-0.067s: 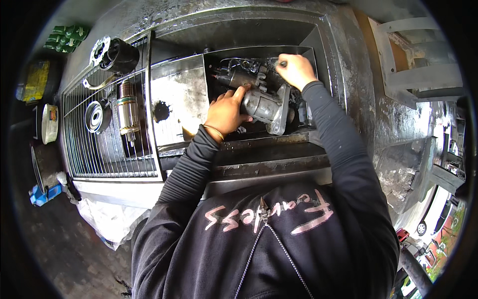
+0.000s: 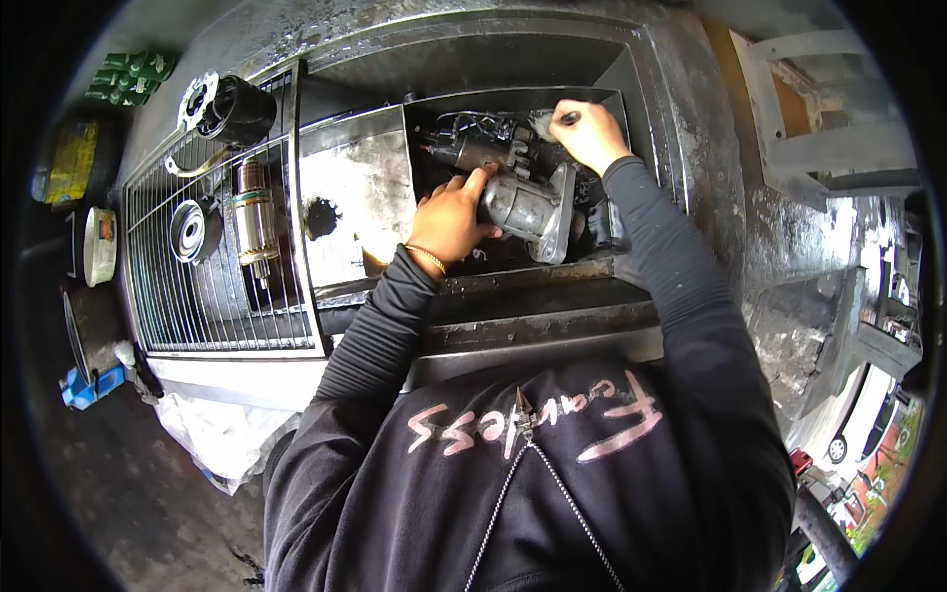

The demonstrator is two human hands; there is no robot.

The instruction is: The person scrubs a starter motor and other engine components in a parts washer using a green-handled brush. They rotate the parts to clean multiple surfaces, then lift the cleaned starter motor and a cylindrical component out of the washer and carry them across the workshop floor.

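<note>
A grey metal housing [image 2: 523, 209], like that of a starter motor, lies tilted in a dark metal pan [image 2: 406, 148]. My left hand [image 2: 449, 225] is closed on its left end, thumb and fingers around the rim. Above the pan's far right part, my right hand [image 2: 592, 138] grips a brush [image 2: 542, 122]. Its pale bristles point left and its dark handle end shows at the fist. Beyond the housing rests a dark cylindrical part [image 2: 478, 151] with wires, beside other oily pieces. The housing's underside is hidden.
Left of the pan, a wire rack [image 2: 158, 296] carries an armature [image 2: 254, 222], a round metal cap [image 2: 192, 232] and a black cylindrical part [image 2: 237, 111]. A sheet-metal panel with a ragged hole [image 2: 322, 219] lies between. A blue container [image 2: 92, 386] stands lower left.
My right hand has shifted slightly up and right, turning the brush so that its bristles show. My left hand stays on the housing.
</note>
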